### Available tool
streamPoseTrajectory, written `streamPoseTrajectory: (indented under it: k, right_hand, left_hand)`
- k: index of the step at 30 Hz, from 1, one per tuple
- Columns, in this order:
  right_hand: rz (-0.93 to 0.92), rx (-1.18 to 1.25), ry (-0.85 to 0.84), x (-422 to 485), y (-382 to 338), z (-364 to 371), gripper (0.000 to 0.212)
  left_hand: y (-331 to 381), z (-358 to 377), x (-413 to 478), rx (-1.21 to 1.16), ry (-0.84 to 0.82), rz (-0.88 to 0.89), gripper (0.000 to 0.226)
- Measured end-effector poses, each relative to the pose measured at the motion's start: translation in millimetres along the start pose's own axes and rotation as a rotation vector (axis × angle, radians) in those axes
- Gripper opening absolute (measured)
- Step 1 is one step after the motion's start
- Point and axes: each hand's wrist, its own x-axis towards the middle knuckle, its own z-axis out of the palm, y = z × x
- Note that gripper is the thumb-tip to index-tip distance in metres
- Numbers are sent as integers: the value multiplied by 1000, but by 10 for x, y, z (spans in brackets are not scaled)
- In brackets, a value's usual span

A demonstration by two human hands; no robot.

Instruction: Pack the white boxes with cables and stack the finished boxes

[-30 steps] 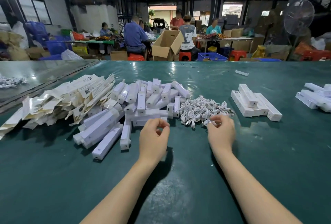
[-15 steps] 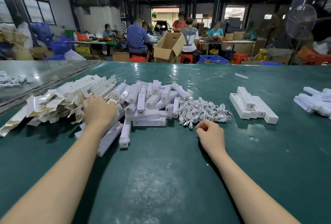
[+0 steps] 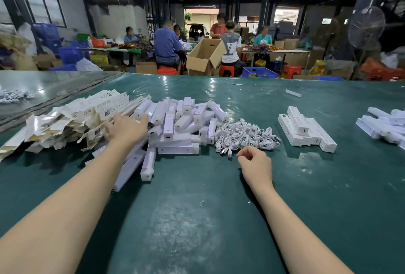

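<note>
Two hands over counter (image 3: 197, 219): L hand (image 3: 126, 129) fingers splayed on flat boxes (image 3: 87, 111), R hand (image 3: 256, 164) curled by cables (image 3: 243, 133) (holding anything? can't tell).

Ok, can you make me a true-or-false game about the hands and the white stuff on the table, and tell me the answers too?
1. The left hand reaches over the flat cartons with straight fingers. True.
2. The cables lie left of the flat cartons. False: they lie right of the loose white boxes, just beyond the right hand.
3. The table is dark green. True.
4. The right hand carries the stacked boxes. False: they rest on the table, apart from that hand.
</note>
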Motion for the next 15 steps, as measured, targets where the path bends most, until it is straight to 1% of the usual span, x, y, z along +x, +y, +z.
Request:
streamPoseTrajectory:
  k: [2,3,5,6,7,8,9,11,13,15]
  right_hand:
    - [1,10,2,-6,-4,3,21]
    - [2,18,5,-8,-6,6,22]
    - [-8,42,8,-7,0,-11,23]
    - [-19,70,-6,-8,-4,-22,23]
    - [-28,141,-40,-12,-14,-34,19]
    - [-13,271,-97,-19,-38,-45,12]
    - [35,447,-168,-33,-78,-54,8]
    - [176,828,-277,-35,-121,-62,19]
    - [270,1087,-286,-12,-123,-112,28]
    - [329,1219,-255,26,-93,-180,22]
  left_hand:
    - [141,-108,-111,-103,173,16,70]
    - [221,-159,-196,-155,269,52,66]
    - [375,-190,-446,-271,428,189,56]
    - [432,-150,-622,-333,468,272,54]
    - [484,-77,-837,-391,467,355,55]
    - [530,20,-1080,-439,424,440,57]
    - [566,124,-1325,-470,346,525,59]
    - [615,291,-1726,-517,132,687,65]
    - [639,387,-1896,-565,-45,820,70]
    - [634,413,-1922,-635,-172,878,62]
